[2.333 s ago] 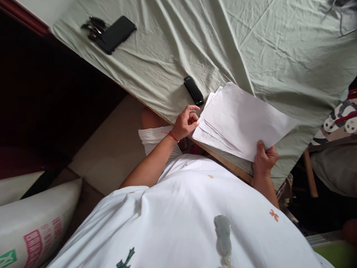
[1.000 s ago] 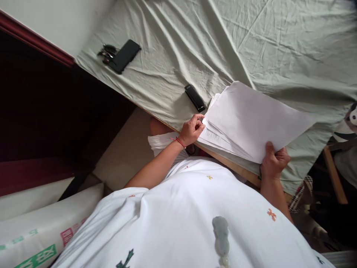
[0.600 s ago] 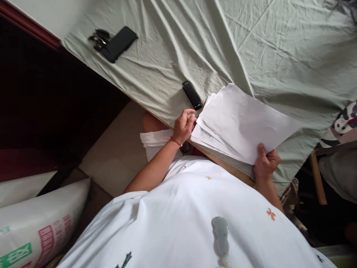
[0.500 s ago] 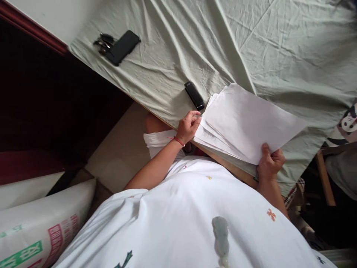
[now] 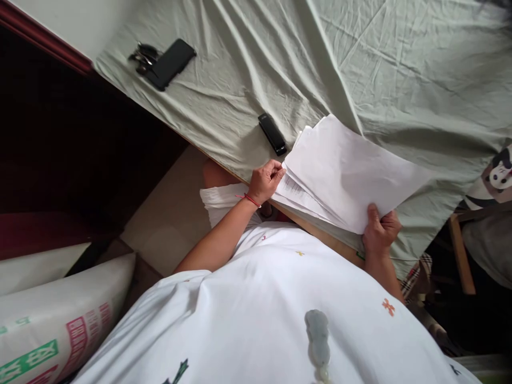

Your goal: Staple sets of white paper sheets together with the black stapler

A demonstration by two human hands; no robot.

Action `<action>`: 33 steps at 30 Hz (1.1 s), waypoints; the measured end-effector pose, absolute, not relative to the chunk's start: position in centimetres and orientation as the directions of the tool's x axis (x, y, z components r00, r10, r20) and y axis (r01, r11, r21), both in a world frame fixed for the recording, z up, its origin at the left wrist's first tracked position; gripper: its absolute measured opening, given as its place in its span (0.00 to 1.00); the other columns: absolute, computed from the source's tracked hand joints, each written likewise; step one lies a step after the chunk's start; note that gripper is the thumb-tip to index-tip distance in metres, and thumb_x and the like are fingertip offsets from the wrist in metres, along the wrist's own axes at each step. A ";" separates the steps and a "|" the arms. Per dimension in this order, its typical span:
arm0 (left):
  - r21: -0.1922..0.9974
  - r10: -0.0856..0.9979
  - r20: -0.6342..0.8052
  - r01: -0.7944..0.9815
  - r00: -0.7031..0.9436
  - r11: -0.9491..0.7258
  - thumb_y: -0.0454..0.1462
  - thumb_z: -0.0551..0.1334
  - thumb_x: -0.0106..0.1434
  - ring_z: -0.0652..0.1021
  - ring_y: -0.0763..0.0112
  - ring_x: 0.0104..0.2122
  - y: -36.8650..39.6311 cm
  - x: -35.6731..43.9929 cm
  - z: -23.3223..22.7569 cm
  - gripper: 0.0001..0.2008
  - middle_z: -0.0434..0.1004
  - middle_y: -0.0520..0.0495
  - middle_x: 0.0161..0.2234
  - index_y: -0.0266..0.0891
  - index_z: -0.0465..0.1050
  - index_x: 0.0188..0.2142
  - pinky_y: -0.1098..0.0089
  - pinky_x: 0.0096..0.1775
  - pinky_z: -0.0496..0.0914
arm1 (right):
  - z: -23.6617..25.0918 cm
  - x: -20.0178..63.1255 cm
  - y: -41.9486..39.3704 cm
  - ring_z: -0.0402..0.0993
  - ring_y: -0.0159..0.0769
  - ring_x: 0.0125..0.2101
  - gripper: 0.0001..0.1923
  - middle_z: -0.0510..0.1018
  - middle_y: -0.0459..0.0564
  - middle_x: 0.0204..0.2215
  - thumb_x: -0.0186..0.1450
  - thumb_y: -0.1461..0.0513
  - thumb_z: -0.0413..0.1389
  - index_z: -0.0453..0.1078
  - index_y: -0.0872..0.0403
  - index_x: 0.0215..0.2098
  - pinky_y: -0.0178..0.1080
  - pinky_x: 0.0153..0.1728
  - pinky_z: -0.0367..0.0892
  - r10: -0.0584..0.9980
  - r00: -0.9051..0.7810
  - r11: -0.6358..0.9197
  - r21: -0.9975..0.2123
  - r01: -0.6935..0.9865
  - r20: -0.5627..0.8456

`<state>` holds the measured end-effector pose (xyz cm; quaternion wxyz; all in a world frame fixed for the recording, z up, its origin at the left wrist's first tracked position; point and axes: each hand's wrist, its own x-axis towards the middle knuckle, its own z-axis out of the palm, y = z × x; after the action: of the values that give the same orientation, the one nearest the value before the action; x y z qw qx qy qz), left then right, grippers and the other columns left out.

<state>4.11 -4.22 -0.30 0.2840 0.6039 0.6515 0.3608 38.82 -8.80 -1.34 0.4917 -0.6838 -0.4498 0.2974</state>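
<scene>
Several loose sheets of white paper (image 5: 340, 165) lie overlapped and slightly fanned at the near edge of a cloth-covered table. Printed text shows on a lower sheet along the near side. My left hand (image 5: 266, 180), with a red string on its wrist, pinches the left corner of the sheets between thumb and fingers. My right hand (image 5: 380, 230) grips their near right edge, thumb on top and fingers beneath. Just beyond my left hand rests a black stapler (image 5: 272, 134), apart from the paper.
A black phone (image 5: 172, 64) and a bunch of keys (image 5: 144, 57) lie at the table's far left. Wrinkled pale green cloth (image 5: 384, 69) covers the table. A printed sack (image 5: 68, 320) stands at lower left, and a panda-patterned fabric (image 5: 496, 178) is at right.
My left fingertips have closed onto the paper's corner, where the index finger was raised before. The whole view has shifted slightly; the right hand keeps its grip.
</scene>
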 end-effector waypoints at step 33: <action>0.845 0.983 0.076 0.535 -0.168 0.026 0.41 0.61 0.69 0.75 0.70 0.27 -3.7 4.5 0.1 0.08 0.76 0.53 0.26 0.41 0.73 0.43 0.69 0.36 0.69 | -1.6 39.0 -8.6 0.74 0.36 0.35 0.22 0.78 0.48 0.33 0.61 0.46 0.67 0.76 0.55 0.41 0.41 0.40 0.72 0.894 0.438 -0.058 -0.944 0.325 0.096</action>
<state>4.47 -3.72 0.09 0.2863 0.5781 0.6563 0.3912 38.99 -8.56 -1.60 0.5157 -0.6731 -0.4528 0.2755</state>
